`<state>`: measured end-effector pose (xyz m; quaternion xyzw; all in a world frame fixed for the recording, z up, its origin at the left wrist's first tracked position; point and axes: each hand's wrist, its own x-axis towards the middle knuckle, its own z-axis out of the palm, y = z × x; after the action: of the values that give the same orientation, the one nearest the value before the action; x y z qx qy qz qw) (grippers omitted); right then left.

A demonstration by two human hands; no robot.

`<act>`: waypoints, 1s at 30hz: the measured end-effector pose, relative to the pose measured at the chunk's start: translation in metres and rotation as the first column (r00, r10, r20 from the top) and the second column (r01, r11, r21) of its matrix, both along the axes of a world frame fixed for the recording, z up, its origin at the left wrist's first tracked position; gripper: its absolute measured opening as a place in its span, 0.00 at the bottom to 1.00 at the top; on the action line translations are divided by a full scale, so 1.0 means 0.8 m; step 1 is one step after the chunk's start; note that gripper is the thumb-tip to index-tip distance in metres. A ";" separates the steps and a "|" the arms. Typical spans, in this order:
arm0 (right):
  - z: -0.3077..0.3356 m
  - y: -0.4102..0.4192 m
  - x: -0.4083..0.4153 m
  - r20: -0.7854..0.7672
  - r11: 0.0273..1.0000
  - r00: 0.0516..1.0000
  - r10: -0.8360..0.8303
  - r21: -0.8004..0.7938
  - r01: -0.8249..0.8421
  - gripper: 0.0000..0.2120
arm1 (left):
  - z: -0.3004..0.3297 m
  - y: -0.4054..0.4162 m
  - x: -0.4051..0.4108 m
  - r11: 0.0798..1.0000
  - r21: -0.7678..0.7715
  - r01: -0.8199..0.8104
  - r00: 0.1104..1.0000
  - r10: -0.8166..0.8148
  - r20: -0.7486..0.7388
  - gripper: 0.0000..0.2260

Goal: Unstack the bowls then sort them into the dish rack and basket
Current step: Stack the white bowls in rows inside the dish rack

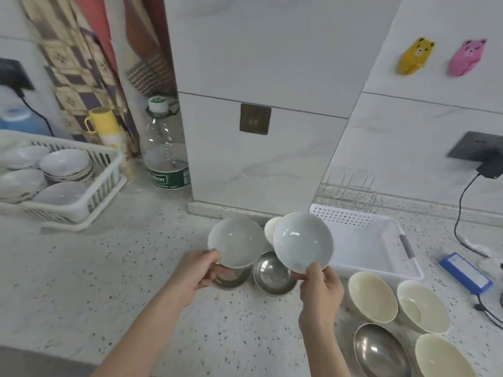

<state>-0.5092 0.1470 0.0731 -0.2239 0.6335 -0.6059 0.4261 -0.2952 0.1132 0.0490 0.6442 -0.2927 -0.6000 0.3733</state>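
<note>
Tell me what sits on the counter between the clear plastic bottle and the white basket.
In the head view, between the bottle and the white basket stands only the foot of a white tiled column, with a brown plate mounted on its face.

A speckled terrazzo countertop [109,268] is backed by white marbled wall panels [258,63]. Patterned cloths [81,63] are hung at ten o'clock; a dark socket [475,148] is mounted at three o'clock.

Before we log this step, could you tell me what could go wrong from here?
1. Each hand pinches a pale bowl only at its rim, right hand on the tilted bowl, left hand on the other; either could slip.
2. A dropped bowl might strike the steel bowls directly below.
</note>
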 end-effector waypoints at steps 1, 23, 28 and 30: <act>-0.003 -0.002 0.020 -0.014 1.000 1.000 0.001 0.003 -0.001 0.08 | 0.001 -0.003 0.022 1.000 -0.010 -0.001 1.000 0.001 -0.002 0.08; 0.007 -0.089 0.491 -0.132 0.965 0.956 0.264 0.032 -0.262 0.10 | 0.050 -0.045 0.530 0.967 -0.131 -0.218 0.975 0.213 -0.056 0.06; 0.026 -0.136 0.540 -0.361 0.893 0.826 0.433 0.044 -0.448 0.14 | 0.058 -0.058 0.586 0.914 -0.219 -0.341 0.940 0.334 -0.070 0.07; 0.029 -0.150 0.561 -0.396 0.859 0.778 0.488 0.060 -0.509 0.18 | 0.060 -0.062 0.600 0.892 -0.247 -0.378 0.926 0.368 -0.088 0.06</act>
<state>-0.0604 0.0268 0.0963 -0.5124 0.6091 -0.4288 0.4274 0.1852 0.0635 0.0971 0.6221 -0.2324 -0.4861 0.5681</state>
